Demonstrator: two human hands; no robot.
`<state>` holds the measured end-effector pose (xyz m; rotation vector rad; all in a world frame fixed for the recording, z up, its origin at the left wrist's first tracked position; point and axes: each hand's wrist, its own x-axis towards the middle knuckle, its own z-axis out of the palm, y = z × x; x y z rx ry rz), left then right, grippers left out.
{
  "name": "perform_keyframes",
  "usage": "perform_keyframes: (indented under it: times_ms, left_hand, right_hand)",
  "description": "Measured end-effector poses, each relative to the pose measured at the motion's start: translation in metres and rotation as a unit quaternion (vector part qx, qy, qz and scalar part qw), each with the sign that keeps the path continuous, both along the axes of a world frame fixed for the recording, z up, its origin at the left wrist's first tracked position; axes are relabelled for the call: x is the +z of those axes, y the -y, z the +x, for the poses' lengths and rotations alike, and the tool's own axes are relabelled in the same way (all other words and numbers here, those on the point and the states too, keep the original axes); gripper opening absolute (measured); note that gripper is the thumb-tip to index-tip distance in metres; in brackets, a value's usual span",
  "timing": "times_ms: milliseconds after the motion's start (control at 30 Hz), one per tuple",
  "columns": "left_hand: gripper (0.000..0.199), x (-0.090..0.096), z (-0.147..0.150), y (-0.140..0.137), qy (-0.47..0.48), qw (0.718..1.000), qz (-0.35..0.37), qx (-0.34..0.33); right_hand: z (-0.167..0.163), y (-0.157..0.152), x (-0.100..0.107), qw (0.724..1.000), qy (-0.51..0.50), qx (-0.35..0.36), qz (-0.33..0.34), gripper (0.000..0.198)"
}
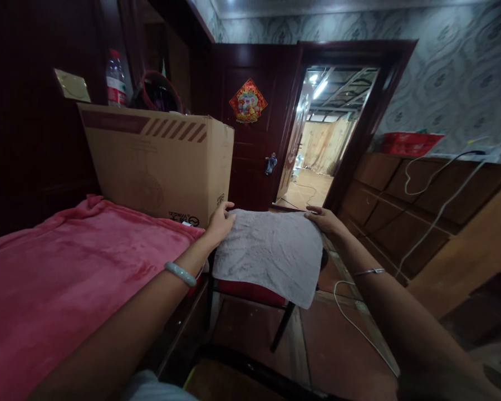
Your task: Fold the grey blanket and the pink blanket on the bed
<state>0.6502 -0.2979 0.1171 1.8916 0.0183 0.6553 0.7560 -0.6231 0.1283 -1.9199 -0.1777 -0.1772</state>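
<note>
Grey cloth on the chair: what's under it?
Under the grey cloth, the front strip of a red seat shows, with dark legs below. The rest of the seat is covered, so anything there can't be seen.

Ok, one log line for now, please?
grey rectangular cloth: spread over red dark-legged seat; left hand: at far left corner; right hand: at far right corner

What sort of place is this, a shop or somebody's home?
Most likely a room in a home: a pink blanket spread over what may be a bed, a festive diamond-shaped decoration on a dark door, and patterned wallpaper.
</note>
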Motion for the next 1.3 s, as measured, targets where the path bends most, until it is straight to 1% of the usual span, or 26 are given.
perform_keyframes:
  times_ms: [100, 167, 233, 300, 333, 400, 433, 467, 533, 600, 633, 700, 767, 900, 967, 1067, 1167, 1300]
  left_hand:
    - [0.033, -0.01, -0.002, 0.0, 0.033, 0.999, 0.016, 0.013]
    - [0.029, -0.018, -0.003, -0.003, 0.019, 0.999, 0.033, 0.019]
    - [0.026, -0.021, -0.004, -0.008, -0.018, 0.999, 0.05, 0.003]
    - [0.027, -0.016, -0.006, -0.013, -0.044, 0.995, 0.086, -0.003]
    - [0.028, -0.011, -0.007, -0.015, -0.04, 0.993, 0.113, 0.009]
    - [0.034, 0.004, -0.01, -0.014, 0.005, 0.983, 0.179, 0.047]
    - [0.041, 0.012, -0.012, -0.011, 0.034, 0.974, 0.217, 0.054]
    - [0.05, 0.019, -0.013, -0.007, 0.061, 0.963, 0.258, 0.048]
    - [0.071, 0.03, -0.012, 0.006, 0.091, 0.935, 0.343, 0.011]
    - [0.091, 0.032, -0.009, 0.019, 0.084, 0.898, 0.43, -0.038]
    - [0.098, 0.029, -0.006, 0.024, 0.072, 0.879, 0.467, -0.061]
    - [0.105, 0.02, -0.002, 0.03, 0.048, 0.846, 0.522, -0.095]
    - [0.106, 0.009, 0.001, 0.031, 0.044, 0.831, 0.545, -0.099]
    - [0.105, -0.005, 0.003, 0.026, 0.086, 0.824, 0.555, -0.07]
    - [0.106, -0.008, 0.004, 0.024, 0.102, 0.82, 0.56, -0.063]
    - [0.107, -0.011, 0.006, 0.025, 0.115, 0.82, 0.558, -0.057]
    - [0.107, -0.014, 0.008, 0.025, 0.115, 0.824, 0.553, -0.056]
    - [0.107, -0.015, 0.008, 0.024, 0.119, 0.821, 0.555, -0.059]
  right_hand:
    - [0.003, 0.0, -0.002, 0.999, 0.013, 0.029, -0.026, 0.051]
    - [0.002, -0.001, -0.003, 0.995, 0.009, 0.024, -0.1, 0.043]
    - [-0.002, -0.002, -0.001, 0.98, 0.017, -0.011, -0.198, 0.032]
    - [-0.008, -0.004, 0.006, 0.963, 0.036, -0.049, -0.261, 0.026]
    - [-0.012, -0.005, 0.01, 0.956, 0.059, -0.064, -0.28, 0.027]
    - [-0.022, -0.01, 0.02, 0.936, 0.145, -0.072, -0.313, 0.035]
    - [-0.029, -0.015, 0.023, 0.92, 0.202, -0.062, -0.331, 0.04]
    - [-0.035, -0.02, 0.026, 0.9, 0.259, -0.043, -0.347, 0.046]
    - [-0.049, -0.035, 0.025, 0.861, 0.339, 0.014, -0.378, 0.061]
    - [-0.061, -0.05, 0.017, 0.831, 0.354, 0.068, -0.424, 0.074]
    - [-0.065, -0.056, 0.011, 0.822, 0.343, 0.085, -0.447, 0.079]
    - [-0.072, -0.065, -0.001, 0.813, 0.318, 0.099, -0.478, 0.082]
    - [-0.074, -0.068, -0.01, 0.812, 0.311, 0.097, -0.485, 0.079]
    - [-0.073, -0.066, -0.015, 0.812, 0.328, 0.097, -0.473, 0.075]
    - [-0.071, -0.065, -0.015, 0.815, 0.335, 0.098, -0.463, 0.077]
    - [-0.068, -0.064, -0.018, 0.818, 0.345, 0.093, -0.45, 0.078]
    - [-0.066, -0.063, -0.022, 0.818, 0.353, 0.094, -0.444, 0.072]
    - [-0.066, -0.062, -0.024, 0.816, 0.354, 0.091, -0.447, 0.066]
